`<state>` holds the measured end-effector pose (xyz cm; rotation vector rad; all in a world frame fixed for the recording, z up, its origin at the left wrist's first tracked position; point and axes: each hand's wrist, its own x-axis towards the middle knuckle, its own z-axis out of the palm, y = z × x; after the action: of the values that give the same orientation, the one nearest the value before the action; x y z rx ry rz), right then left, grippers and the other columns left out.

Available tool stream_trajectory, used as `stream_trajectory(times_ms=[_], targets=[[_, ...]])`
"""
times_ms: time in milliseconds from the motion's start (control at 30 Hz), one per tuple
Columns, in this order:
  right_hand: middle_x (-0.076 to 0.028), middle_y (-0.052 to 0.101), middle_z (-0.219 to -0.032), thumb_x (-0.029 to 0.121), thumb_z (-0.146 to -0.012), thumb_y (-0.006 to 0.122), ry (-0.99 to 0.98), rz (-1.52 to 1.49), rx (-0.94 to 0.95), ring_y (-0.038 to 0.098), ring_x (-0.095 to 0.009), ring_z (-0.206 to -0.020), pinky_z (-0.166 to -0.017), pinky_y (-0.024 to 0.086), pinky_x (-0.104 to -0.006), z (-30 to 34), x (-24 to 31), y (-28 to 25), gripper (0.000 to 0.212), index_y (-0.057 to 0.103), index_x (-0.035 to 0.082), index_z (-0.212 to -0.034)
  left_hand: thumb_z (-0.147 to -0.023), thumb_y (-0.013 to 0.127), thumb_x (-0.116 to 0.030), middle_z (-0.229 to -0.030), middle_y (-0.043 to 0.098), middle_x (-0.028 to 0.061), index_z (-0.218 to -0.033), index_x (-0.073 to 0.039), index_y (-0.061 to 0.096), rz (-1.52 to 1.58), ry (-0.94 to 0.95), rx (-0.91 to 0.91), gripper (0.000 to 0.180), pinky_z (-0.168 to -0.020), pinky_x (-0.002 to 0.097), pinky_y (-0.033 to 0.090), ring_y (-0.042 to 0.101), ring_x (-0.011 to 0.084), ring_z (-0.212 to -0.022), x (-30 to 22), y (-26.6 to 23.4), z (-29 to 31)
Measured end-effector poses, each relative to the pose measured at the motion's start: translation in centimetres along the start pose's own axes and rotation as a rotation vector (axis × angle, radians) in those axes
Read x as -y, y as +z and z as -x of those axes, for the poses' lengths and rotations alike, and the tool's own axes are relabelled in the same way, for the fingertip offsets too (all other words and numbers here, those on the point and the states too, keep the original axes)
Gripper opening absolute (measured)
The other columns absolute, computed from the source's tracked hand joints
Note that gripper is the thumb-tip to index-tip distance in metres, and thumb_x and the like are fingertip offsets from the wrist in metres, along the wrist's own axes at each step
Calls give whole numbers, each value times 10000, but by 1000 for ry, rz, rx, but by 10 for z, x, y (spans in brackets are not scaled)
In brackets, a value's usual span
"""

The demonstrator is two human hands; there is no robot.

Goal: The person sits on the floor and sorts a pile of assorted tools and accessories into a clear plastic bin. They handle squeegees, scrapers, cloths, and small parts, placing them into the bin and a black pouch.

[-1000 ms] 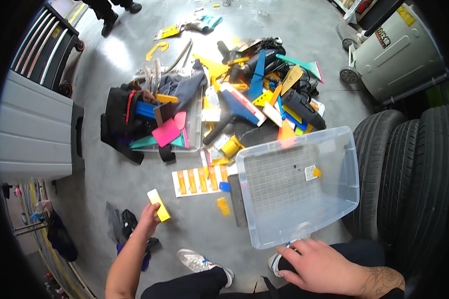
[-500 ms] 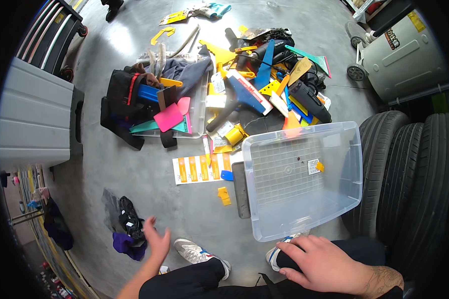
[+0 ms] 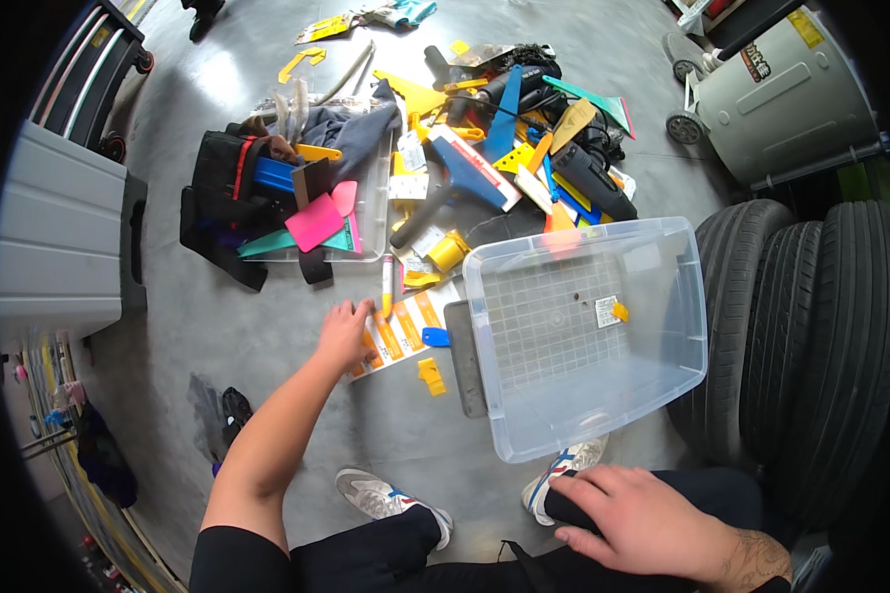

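Note:
My left hand (image 3: 346, 336) reaches to the left end of a white sheet with orange panels (image 3: 398, 331). Its fingers and thumb close over the sheet's edge, though the exact hold is partly hidden. Across that sheet lies a white and yellow marker-like stick (image 3: 387, 287), close to my fingertips. A small blue plastic scraper (image 3: 435, 337) touches the sheet's right end, and a yellow plastic piece (image 3: 431, 377) is on the floor below. My right hand (image 3: 653, 524) rests on my right knee, holding nothing, its fingers stretched out.
A clear plastic bin (image 3: 697, 326) stands before me, beside a dark grey flat block (image 3: 465, 361). Beyond are a heap of scrapers, a squeegee (image 3: 475, 168) and a filled clear tray (image 3: 374, 212). Tyres (image 3: 732, 316) stand right; a grey cabinet (image 3: 59, 227) stands left.
My left hand has moved up and forward from beside the dark bag to the orange-panelled sheet. The sheet has turned, its left end now nearer me. My right hand stays on the knee.

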<state>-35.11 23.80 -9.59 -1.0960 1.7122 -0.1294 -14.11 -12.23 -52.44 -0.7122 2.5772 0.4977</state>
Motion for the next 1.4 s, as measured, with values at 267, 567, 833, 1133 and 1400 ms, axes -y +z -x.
stream_trajectory(times_ms=[267, 567, 833, 1133, 1400], targets=[[-212, 703, -1352, 403, -1106, 756, 47, 60, -11, 716, -413, -1242, -1085, 587, -510, -13, -16, 2, 594, 628, 33, -1554, -944, 842, -118, -993, 818, 202, -1155, -29, 751, 361, 54, 364, 246, -857, 526, 618, 778, 452, -966, 22, -126, 92], [-223, 581, -1622, 255, -915, 886, -629, 92, -621, 570, -421, -1541, -1325, 384, -591, -54, 26, 0, 965, 457, 116, -1767, -880, 791, -108, -1074, 750, 79, -1202, -108, 750, -279, 513, 172, 325, -988, 502, 530, 700, 303, -1100, -212, -400, 253], [-168, 769, -1044, 97, -970, 744, -445, -413, -422, 782, -426, -992, -865, 631, -530, -40, 5, -83, 398, 681, 55, -1361, -1014, 831, -17, -1482, 657, 193, -1531, -30, 600, 169, 161, -933, 566, -1130, 473, 509, 645, 328, -1306, -244, -385, 262], [-146, 778, -1405, 88, -1161, 719, -599, -877, -1157, 732, -203, -1306, -1149, 584, -392, -23, -76, -150, 349, 627, -40, -1472, -917, 817, 0, -1313, 713, 161, -1410, -34, 734, 647, 224, -36, 501, -1003, 407, 561, 699, 336, -1217, -228, -325, 254], [-120, 823, -1281, 163, -1159, 748, -543, -714, -1384, 777, -168, -1171, -1033, 624, -343, 27, -106, -145, 317, 689, -55, -1381, -958, 961, -272, -1479, 585, 188, -1688, -63, 394, 1020, -135, 205, 947, -986, 433, 624, 672, 290, -1281, -227, -217, 153]])
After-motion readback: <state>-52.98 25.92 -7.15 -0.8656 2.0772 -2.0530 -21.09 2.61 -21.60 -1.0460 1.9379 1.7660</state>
